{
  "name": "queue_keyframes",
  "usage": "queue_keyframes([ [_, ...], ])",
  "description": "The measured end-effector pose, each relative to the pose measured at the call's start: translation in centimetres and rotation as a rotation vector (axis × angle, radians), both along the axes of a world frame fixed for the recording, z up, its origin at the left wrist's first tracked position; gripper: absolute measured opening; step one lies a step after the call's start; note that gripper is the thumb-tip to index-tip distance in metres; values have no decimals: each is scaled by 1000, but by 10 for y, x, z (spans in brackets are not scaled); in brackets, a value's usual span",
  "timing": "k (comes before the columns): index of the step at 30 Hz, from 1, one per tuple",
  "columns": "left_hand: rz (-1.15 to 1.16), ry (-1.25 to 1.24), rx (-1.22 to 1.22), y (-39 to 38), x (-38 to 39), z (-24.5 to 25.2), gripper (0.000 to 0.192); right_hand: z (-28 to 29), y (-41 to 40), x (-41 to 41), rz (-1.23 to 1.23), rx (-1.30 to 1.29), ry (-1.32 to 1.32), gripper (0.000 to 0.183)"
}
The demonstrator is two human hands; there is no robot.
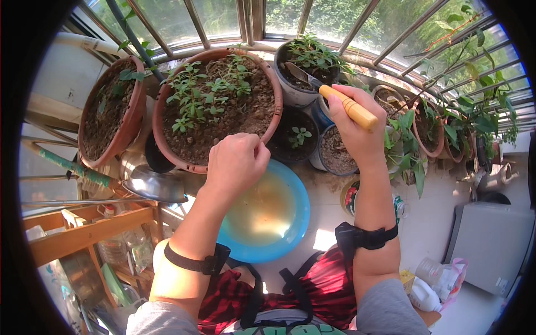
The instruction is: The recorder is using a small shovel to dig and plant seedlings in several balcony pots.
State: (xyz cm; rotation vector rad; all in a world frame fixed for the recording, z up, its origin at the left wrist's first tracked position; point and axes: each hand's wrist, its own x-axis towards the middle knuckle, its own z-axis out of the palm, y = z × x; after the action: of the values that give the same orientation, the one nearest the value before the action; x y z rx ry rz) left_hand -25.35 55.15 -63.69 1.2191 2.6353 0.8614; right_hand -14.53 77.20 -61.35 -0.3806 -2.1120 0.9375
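My right hand (pixel 356 121) grips the yellow wooden handle of a small garden trowel (pixel 347 106). The trowel's metal blade reaches over a whitish pot (pixel 293 94) of leafy green plants (pixel 314 52), its tip at the dark soil. My left hand (pixel 236 163) is curled into a fist at the near rim of a large terracotta-coloured pot (pixel 274 90). Nothing shows sticking out of the fist, though its palm side is hidden. Several leafy seedlings (pixel 188 94) grow in that pot's brown soil. Below my left hand sits a blue basin (pixel 299 209) with cloudy brownish water.
A dark pot (pixel 289 157) with one seedling and a soil-filled pot (pixel 337 150) stand between my hands. Another terracotta-coloured pot (pixel 134 121) is at left, above a metal bowl (pixel 155 184). Barred windows (pixel 251 21) line the back. A wooden rack (pixel 92 234) stands at lower left.
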Motion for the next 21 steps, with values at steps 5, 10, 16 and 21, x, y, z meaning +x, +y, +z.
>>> queue_keyframes([
  [5,2,12,-12,-5,-3,-1,21,28,1,8,-36,-132,-119,19],
  [10,14,-1,-13,-8,-5,1,20,48,10,18,1,-95,-202,20],
  [16,32,8,-15,-17,-13,1,20,62,20,24,38,-131,-271,21],
  [21,45,-22,-24,-21,-19,4,21,70,29,31,0,-186,-336,22],
])
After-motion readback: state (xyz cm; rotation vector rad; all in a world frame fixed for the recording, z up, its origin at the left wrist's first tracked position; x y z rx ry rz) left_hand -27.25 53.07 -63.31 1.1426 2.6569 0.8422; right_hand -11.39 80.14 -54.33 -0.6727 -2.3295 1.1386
